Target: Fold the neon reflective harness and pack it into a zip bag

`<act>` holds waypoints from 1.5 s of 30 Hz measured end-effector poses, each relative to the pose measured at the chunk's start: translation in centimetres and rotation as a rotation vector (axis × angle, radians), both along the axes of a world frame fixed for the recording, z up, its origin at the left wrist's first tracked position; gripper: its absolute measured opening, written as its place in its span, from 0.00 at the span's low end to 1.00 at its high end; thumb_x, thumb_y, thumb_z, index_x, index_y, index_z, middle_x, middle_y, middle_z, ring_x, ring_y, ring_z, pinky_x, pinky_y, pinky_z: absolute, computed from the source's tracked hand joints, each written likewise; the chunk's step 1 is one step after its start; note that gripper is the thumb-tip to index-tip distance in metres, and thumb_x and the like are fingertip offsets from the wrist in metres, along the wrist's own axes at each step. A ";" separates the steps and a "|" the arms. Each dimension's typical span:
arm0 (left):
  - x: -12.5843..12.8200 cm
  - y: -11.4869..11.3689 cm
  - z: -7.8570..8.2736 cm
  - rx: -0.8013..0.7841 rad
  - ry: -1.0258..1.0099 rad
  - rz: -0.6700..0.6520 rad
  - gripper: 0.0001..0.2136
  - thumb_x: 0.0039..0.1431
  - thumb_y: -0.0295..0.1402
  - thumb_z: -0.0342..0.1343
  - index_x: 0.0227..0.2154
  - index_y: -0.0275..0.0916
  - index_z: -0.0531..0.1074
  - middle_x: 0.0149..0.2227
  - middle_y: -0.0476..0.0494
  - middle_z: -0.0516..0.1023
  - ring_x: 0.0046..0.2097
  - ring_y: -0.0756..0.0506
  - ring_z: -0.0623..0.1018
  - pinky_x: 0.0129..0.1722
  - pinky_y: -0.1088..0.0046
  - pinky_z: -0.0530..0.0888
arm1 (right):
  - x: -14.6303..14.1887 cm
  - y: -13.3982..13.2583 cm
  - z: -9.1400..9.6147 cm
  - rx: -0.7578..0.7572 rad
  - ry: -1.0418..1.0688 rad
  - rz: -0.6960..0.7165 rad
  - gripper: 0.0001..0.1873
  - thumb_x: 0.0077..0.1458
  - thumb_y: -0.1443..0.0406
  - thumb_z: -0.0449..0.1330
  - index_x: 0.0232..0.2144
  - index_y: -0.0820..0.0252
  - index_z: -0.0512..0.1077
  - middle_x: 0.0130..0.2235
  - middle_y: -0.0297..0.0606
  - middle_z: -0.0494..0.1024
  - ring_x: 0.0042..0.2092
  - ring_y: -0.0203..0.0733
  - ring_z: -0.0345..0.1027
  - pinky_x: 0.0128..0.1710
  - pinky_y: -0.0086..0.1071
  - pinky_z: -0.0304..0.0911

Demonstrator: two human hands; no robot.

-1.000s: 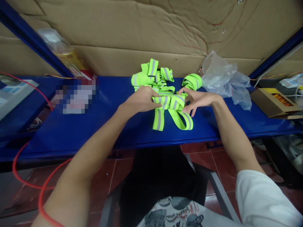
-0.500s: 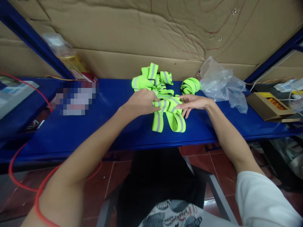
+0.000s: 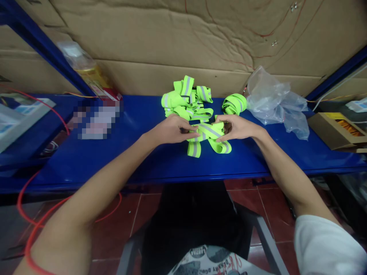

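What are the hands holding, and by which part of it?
A folded lime-yellow strap with a grey stripe: the left hand pinches the left end of the folded bundle, and the right hand grips its right end.

At the grip, the left hand (image 3: pixel 173 130) and right hand (image 3: pixel 241 127) hid parts of the held strap (image 3: pixel 210 131), while some fingertips were lost behind it. Left of the grip, pixelation masked a flat item (image 3: pixel 100 120); beyond that, the bottle's label (image 3: pixel 93 78) was too blurred to read. Right of the grip, the picture's edge cut off the carton (image 3: pixel 325 130), its orange contents (image 3: pixel 349 128) indistinct. Below, the red hose (image 3: pixel 28 246) left the frame.
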State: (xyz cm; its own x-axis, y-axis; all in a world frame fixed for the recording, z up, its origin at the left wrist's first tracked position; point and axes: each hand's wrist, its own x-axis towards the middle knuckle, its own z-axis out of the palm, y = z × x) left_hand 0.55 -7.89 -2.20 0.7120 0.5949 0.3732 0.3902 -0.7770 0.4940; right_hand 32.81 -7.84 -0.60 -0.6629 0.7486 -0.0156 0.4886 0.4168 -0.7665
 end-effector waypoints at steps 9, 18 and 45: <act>0.8 -0.2 -0.8 -0.321 -0.143 0.236 0.30 0.43 0.49 0.81 0.48 0.40 0.84 0.36 0.48 0.78 0.27 0.52 0.74 0.29 0.71 0.72 | 0.2 -0.1 0.2 -0.264 0.076 -0.156 0.45 0.47 0.49 0.83 0.63 0.51 0.72 0.47 0.35 0.74 0.31 0.34 0.74 0.33 0.36 0.82; 0.9 -0.9 -0.7 -0.221 -0.028 0.304 0.30 0.43 0.54 0.80 0.44 0.40 0.83 0.48 0.40 0.82 0.39 0.46 0.79 0.37 0.69 0.76 | -0.4 -0.7 1.0 -0.526 0.164 -0.319 0.41 0.44 0.60 0.85 0.60 0.56 0.81 0.52 0.42 0.82 0.48 0.45 0.84 0.46 0.33 0.87; 0.9 0.0 -0.7 -0.592 -0.096 0.305 0.20 0.47 0.46 0.78 0.38 0.39 0.84 0.38 0.41 0.89 0.31 0.42 0.87 0.29 0.64 0.84 | 1.0 0.6 0.0 -0.496 -0.100 -0.149 0.25 0.45 0.47 0.83 0.28 0.61 0.82 0.24 0.36 0.80 0.25 0.32 0.72 0.18 0.23 0.62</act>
